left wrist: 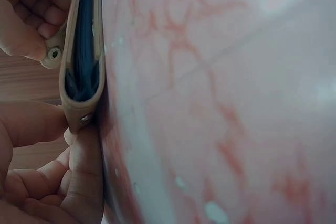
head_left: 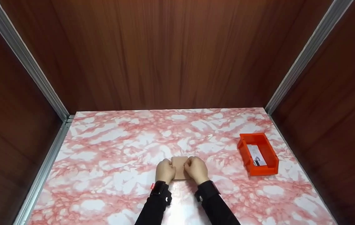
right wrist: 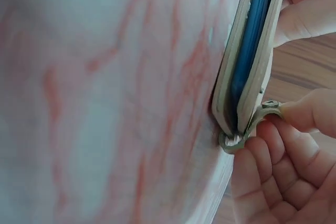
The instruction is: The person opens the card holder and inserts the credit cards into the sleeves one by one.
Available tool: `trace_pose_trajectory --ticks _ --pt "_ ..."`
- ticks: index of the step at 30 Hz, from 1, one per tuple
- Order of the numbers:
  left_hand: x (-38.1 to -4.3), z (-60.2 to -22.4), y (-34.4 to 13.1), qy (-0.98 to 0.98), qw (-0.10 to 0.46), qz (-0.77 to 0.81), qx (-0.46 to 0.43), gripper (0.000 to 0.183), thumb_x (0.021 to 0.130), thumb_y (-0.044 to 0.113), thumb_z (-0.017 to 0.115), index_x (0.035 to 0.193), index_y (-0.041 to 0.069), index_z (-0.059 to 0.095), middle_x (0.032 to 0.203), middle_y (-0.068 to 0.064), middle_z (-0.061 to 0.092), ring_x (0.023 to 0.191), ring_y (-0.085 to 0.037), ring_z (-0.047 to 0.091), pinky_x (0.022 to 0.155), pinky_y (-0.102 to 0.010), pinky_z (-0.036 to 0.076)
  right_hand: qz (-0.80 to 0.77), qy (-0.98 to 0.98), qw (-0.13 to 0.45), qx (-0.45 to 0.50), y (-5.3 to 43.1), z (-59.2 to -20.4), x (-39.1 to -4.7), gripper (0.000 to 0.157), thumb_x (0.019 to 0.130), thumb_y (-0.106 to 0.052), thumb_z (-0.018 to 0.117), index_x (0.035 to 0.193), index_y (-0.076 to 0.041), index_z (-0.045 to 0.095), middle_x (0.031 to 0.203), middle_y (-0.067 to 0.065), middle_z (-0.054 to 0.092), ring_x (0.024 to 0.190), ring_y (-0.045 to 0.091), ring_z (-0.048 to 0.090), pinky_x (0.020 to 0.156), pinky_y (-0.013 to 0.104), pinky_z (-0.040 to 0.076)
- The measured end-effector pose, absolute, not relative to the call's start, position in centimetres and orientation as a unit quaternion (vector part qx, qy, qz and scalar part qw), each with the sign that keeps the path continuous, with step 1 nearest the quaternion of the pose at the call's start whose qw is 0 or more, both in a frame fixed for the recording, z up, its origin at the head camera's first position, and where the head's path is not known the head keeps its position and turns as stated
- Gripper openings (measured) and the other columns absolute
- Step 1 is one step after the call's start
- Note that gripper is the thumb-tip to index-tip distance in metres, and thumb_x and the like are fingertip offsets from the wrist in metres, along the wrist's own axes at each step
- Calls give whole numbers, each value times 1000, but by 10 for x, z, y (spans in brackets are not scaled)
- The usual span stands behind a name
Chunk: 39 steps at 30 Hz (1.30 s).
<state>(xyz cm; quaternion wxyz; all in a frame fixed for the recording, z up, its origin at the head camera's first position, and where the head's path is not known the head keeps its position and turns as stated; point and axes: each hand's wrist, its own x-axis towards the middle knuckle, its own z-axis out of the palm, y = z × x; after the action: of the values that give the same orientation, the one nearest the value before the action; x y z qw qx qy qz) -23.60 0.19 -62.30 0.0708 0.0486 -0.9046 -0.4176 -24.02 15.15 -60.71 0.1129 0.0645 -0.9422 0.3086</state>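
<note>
A beige card holder (head_left: 180, 168) lies on the table between the two hands. In the left wrist view its end shows blue sleeves (left wrist: 84, 61) inside the folded cover. My left hand (head_left: 165, 171) pinches the rounded, folded side of the holder between thumb and fingers. On the opposite side, my right hand (head_left: 197, 170) pinches the tip of a short strap (right wrist: 253, 123) between thumb and forefinger. A metal snap (right wrist: 270, 104) shows on that strap, which stands bent away from the cover, unfastened.
At the right of the table stands an orange bin (head_left: 271, 171) with a white printed paper or card (head_left: 256, 155) inside. The table has a red-and-white marbled top (head_left: 108, 162). Brown wood-look panels (head_left: 165, 56) with metal corner profiles (head_left: 308, 53) enclose its back and sides.
</note>
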Motion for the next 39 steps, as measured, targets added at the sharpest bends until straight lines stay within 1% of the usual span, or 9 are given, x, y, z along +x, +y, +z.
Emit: trace_pose_trajectory --ticks 4,10,13,15,20,28,39 --pt "-236 -622 2 -902 70 -423 51 15 77 4 73 89 -2 66 84 -16 67 83 -36 66 77 -46 52 317 -938 125 69 156 -604 -239 15 79 -6 71 69 -12 61 69 0 58 64 19 56 62 37 48" --pt "-236 -625 2 -904 79 -417 48 13 76 3 72 87 -1 66 84 -15 68 83 -36 66 77 -46 52 319 -936 128 82 164 -601 -239 3 82 -6 71 81 -5 69 75 2 59 70 21 58 68 39 49" --pt "-236 -625 1 -904 83 -416 46 13 76 3 71 86 -1 65 83 -15 67 82 -36 66 77 -46 52 313 -936 137 87 168 -601 -239 5 83 -6 72 84 -2 70 76 3 60 72 21 58 69 39 49" --pt "-236 -626 1 -904 90 -416 44 13 76 3 71 86 -1 65 83 -16 67 82 -36 66 76 -46 52 310 -936 143 88 171 -600 -239 7 84 -7 73 85 -1 70 78 4 62 73 22 59 70 39 49" --pt "-236 -627 2 -903 103 -415 41 14 75 4 73 86 -2 66 81 -16 67 80 -36 65 75 -46 52 317 -933 150 82 176 -600 -238 5 83 -1 73 87 -2 72 81 6 63 75 24 61 73 41 50" --pt "-236 -627 3 -904 87 -416 50 15 76 6 73 88 -1 65 83 -15 66 82 -35 65 77 -46 52 319 -932 154 80 182 -602 -238 11 82 3 72 91 -3 72 79 5 62 75 24 61 73 42 50" --pt "-236 -628 2 -902 97 -418 44 14 75 4 72 86 -1 65 80 -14 66 79 -34 65 74 -45 52 316 -937 135 65 191 -602 -237 8 81 3 73 85 -4 70 79 4 61 74 24 59 70 41 48"
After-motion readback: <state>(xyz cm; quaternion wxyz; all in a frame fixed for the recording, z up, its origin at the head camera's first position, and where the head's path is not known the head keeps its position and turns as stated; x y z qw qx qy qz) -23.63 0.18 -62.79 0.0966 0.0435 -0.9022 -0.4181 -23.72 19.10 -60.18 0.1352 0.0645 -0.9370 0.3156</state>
